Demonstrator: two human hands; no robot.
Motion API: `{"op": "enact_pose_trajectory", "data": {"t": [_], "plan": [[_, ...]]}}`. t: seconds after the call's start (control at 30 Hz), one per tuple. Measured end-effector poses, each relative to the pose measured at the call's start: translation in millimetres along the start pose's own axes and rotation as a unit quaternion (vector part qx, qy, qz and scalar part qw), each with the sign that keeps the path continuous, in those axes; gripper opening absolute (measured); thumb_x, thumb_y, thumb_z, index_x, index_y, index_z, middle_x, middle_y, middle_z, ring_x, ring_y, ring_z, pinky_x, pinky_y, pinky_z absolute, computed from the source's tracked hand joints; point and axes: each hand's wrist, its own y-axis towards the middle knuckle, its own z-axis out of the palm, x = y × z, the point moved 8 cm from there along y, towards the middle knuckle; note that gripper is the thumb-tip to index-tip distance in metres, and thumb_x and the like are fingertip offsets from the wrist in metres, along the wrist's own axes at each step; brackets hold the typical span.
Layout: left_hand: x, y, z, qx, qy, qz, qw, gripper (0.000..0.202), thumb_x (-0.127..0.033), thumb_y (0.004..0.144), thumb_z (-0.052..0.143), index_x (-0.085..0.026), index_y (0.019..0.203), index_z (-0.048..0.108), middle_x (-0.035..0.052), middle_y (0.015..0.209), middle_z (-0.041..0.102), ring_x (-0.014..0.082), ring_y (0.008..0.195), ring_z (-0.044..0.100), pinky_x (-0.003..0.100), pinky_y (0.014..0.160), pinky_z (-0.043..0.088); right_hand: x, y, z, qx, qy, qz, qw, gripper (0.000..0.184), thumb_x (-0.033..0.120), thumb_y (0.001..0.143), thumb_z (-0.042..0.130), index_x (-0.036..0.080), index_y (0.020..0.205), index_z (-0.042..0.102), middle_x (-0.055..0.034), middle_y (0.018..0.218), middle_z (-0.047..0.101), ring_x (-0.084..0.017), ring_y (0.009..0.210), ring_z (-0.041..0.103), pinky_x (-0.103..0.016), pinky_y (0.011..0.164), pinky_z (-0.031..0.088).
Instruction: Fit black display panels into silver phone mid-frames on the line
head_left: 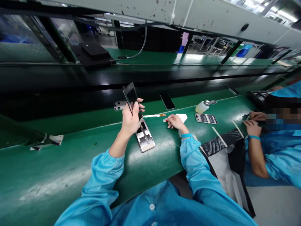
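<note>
My left hand [131, 121] grips a dark phone screen [131, 95], raised and tilted above the bench with the thumb on its face. Below that hand lies an opened phone body [145, 138], its inside facing up with a flat cable along the middle. My right hand [175, 121] rests near the bench surface, thumb and fingertips pinched on a small whitish piece with a red spot [165, 120]. Between the hands lies a thin white strip with an orange end [154, 115]. White paper [182, 117] sits just beyond my right hand.
A bottle with a metal lid [202, 106] and another opened phone [206, 118] stand to the right. Farther back lie a dark panel [167, 101] and a metal phone frame [119, 105]. A co-worker's hands [253, 124] work at far right. A dark conveyor belt [94, 102] runs behind.
</note>
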Motion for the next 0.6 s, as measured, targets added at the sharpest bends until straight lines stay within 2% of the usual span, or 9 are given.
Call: {"op": "enact_pose_trajectory", "data": {"t": [0.2, 0.3, 0.37, 0.43, 0.5, 0.6], "plan": [[3.3, -1.1, 0.0, 0.009, -0.007, -0.013, 1.0, 0.063, -0.076, 0.109, 0.058, -0.018, 0.128, 0.072, 0.0095, 0.107, 0.076, 0.0212, 0.091, 0.078, 0.036, 0.081, 0.069, -4.8, 4.6, 0.9, -0.012, -0.06, 0.014, 0.998, 0.029, 0.021, 0.105, 0.074, 0.023, 0.085, 0.053, 0.0062, 0.055, 0.06, -0.013, 0.047, 0.068, -0.017, 0.045, 0.045], [4.8, -1.4, 0.8, 0.012, -0.012, -0.021, 1.0, 0.062, -0.076, 0.109, 0.058, -0.018, 0.129, 0.072, 0.0093, 0.108, 0.076, 0.0215, 0.093, 0.078, 0.036, 0.082, 0.069, -7.5, 3.1, 0.4, -0.038, -0.11, 0.024, 0.993, 0.027, 0.021, 0.106, 0.072, 0.023, 0.085, 0.055, 0.0044, 0.056, 0.062, -0.015, 0.05, 0.068, -0.022, 0.054, 0.05], [5.2, -1.2, 2.2, 0.015, -0.016, -0.023, 0.999, 0.062, -0.076, 0.109, 0.058, -0.019, 0.127, 0.072, 0.0097, 0.11, 0.077, 0.0223, 0.095, 0.078, 0.038, 0.086, 0.069, -7.8, 0.4, -2.7, -0.068, -0.142, 0.026, 0.987, 0.028, 0.024, 0.105, 0.076, 0.023, 0.085, 0.057, 0.0, 0.064, 0.068, -0.02, 0.063, 0.075, -0.026, 0.065, 0.054], [6.3, -1.0, 4.3, 0.017, -0.019, -0.023, 0.999, 0.065, -0.079, 0.107, 0.058, -0.018, 0.124, 0.072, 0.0104, 0.111, 0.077, 0.0231, 0.098, 0.078, 0.039, 0.09, 0.068, -7.4, -3.5, -7.9, -0.104, -0.164, 0.026, 0.981, 0.03, 0.03, 0.1, 0.084, 0.023, 0.086, 0.059, -0.0069, 0.08, 0.076, -0.027, 0.088, 0.081, -0.031, 0.079, 0.056], [9.5, -1.7, 7.9, 0.021, -0.021, -0.027, 0.999, 0.068, -0.081, 0.106, 0.057, -0.017, 0.123, 0.072, 0.0109, 0.109, 0.077, 0.0234, 0.096, 0.078, 0.04, 0.091, 0.067, -7.2, -7.4, -12.8, -0.138, -0.169, 0.025, 0.976, 0.034, 0.036, 0.094, 0.091, 0.024, 0.089, 0.06, -0.0128, 0.096, 0.08, -0.034, 0.111, 0.079, -0.036, 0.089, 0.056], [18.3, -6.4, 17.5, 0.04, -0.018, -0.045, 0.998, 0.071, -0.083, 0.107, 0.053, -0.016, 0.124, 0.073, 0.0116, 0.103, 0.078, 0.0245, 0.093, 0.077, 0.041, 0.09, 0.065, -4.7, -11.4, -13.6, -0.167, -0.139, 0.009, 0.976, 0.038, 0.041, 0.088, 0.095, 0.025, 0.094, 0.06, -0.0156, 0.101, 0.078, -0.039, 0.121, 0.075, -0.04, 0.094, 0.055]]}}
